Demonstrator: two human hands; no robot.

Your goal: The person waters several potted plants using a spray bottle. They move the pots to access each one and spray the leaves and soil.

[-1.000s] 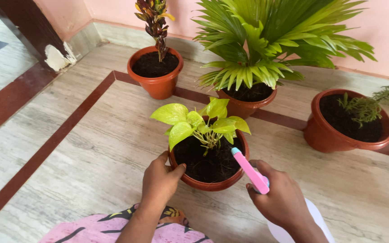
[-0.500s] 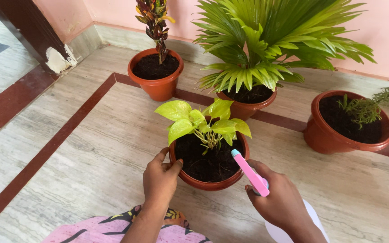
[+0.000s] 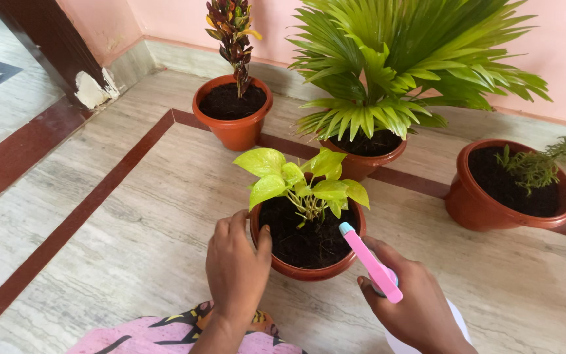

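The left hand (image 3: 236, 267) is cupping the near rim of the round terracotta pot with the lime-green leafy plant (image 3: 307, 244), thumb resting on the dark soil, fingers curled loosely against its wall. The right hand (image 3: 414, 307) is wrapping its grip tightly around a pink-nozzled white spray bottle (image 3: 373, 265), nozzle tip hovering at the pot's right rim. The pot is sitting on the pale marble floor (image 3: 132, 229), directly ahead of the person's knees.
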